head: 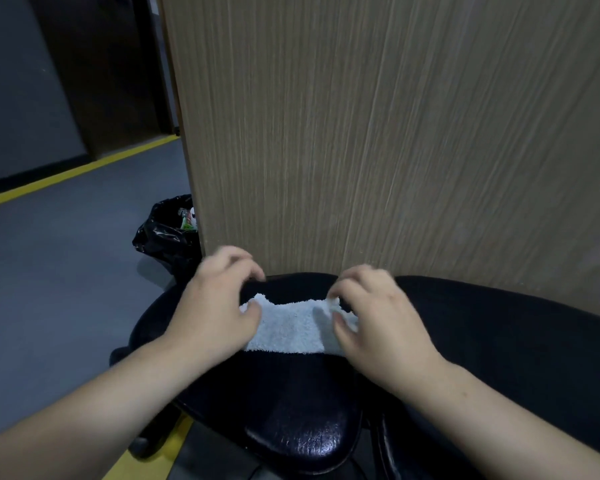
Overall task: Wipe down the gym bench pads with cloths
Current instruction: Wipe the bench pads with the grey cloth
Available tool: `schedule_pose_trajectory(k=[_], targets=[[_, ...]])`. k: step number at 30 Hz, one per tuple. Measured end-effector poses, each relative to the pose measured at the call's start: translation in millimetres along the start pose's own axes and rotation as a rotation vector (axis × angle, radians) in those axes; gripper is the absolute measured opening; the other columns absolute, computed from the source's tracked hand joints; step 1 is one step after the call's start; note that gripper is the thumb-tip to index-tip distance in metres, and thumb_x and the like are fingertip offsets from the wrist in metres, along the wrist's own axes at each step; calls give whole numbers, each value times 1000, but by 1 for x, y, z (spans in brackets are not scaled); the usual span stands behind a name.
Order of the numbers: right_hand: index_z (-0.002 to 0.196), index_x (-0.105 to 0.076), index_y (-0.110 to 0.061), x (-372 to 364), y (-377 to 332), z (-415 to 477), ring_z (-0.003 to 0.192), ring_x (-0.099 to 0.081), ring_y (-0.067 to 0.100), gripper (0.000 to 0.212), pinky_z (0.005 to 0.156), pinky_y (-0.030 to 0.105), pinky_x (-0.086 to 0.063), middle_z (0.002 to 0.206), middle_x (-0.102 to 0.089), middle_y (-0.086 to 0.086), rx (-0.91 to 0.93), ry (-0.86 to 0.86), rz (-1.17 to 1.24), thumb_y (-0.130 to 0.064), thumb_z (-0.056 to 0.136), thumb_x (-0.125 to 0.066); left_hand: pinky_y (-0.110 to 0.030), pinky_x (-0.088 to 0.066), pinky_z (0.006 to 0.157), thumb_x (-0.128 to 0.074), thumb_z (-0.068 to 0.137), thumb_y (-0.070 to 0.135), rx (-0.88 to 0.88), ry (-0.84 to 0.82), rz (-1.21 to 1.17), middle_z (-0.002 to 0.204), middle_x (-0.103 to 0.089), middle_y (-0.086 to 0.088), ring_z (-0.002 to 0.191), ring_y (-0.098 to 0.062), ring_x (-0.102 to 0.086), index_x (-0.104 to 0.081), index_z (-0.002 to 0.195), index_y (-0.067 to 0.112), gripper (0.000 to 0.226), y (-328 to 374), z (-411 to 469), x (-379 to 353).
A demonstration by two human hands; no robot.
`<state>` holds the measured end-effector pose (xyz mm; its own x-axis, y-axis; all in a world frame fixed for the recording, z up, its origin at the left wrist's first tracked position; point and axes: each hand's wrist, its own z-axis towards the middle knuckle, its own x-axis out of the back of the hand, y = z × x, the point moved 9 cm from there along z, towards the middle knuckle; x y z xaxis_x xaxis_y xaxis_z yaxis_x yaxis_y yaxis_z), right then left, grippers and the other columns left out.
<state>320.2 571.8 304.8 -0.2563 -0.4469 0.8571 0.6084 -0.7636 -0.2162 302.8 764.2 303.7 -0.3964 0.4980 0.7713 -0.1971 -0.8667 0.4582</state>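
Bare forearms reach in from the bottom edge over a glossy black bench pad (302, 420); a white cloth (288, 329) lies flat across the pad's far part, between the hands; the left hand (219, 306) covers the cloth's left end, thumb on the corner, fingers curled over the pad's far edge, though whether it truly grips I cannot tell; the right hand (374, 320) pinches the cloth's raised right end between thumb and fingertips; a wood-grain panel (378, 133) stands just behind; a black bin bag (165, 235) sits on the grey floor (66, 265) to the left.
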Motion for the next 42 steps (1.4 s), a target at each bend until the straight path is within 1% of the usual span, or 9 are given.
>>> schedule_pose_trajectory(k=[3,7,11,14,16,19,22,29,42], targets=[[118,-65,-16,-27,-16,-5,120,-50,23,32,100,35,-46,128,-57,1,47,-227,26,-34,98,-48,-30,-46,105,-51,95,27,-333,-204,73,127,-62,11,119,-10,-56,-70,115,24,28,39,-19,-33],[158,-9,-12,-65,-9,-27,152,8,18,64,122,28,2,166,2,7,5,-586,10,-43,106,-28,-20,10,118,-19,101,59,-160,-532,189,165,1,19,150,4,8,-11,160,33,65,22,-45,-77],[157,7,-22,-71,0,-36,147,24,8,71,120,27,12,163,19,-4,1,-644,36,-54,103,-26,-28,19,119,-2,85,70,-159,-612,264,161,22,23,141,9,29,9,157,38,79,11,-54,-78],[159,-1,-22,-60,0,-33,149,15,5,69,121,25,7,165,10,-5,-12,-617,130,-52,103,-30,-27,17,119,-1,82,74,-138,-596,222,162,13,23,145,9,21,-2,159,37,85,15,-54,-72],[158,-14,-21,-37,2,-29,151,0,5,65,122,24,-5,166,-10,-3,-27,-501,181,-48,103,-36,-25,-1,122,-5,84,81,-103,-510,209,163,-11,21,150,4,-5,-27,156,35,88,20,-50,-61],[145,-42,-22,15,10,-35,137,-39,6,51,111,20,-31,146,-48,-7,-28,-256,114,-46,100,-43,-23,-48,85,-16,81,74,-93,-242,242,108,-67,20,102,-3,-61,-66,109,31,71,37,-39,-37],[130,-51,-27,54,15,-56,113,-49,3,48,96,26,-44,122,-53,-16,-17,-188,90,-56,94,-41,-19,-39,63,-28,85,69,-190,-139,197,83,-57,19,77,-4,-52,-66,97,27,58,68,-38,-32],[155,-21,-33,111,55,-129,148,-9,2,75,119,21,-16,162,-13,-13,-107,-378,34,-68,92,-40,-36,-43,106,-38,91,70,-460,-217,79,146,-44,8,129,-12,-46,-45,148,24,73,176,-57,-60],[145,-38,-36,220,121,-239,143,-25,0,65,113,28,-34,156,-23,-19,-319,-201,8,-69,88,-37,-41,-43,108,-31,92,68,-630,-298,96,148,-45,0,129,-19,-49,-48,145,16,76,312,-80,-100]])
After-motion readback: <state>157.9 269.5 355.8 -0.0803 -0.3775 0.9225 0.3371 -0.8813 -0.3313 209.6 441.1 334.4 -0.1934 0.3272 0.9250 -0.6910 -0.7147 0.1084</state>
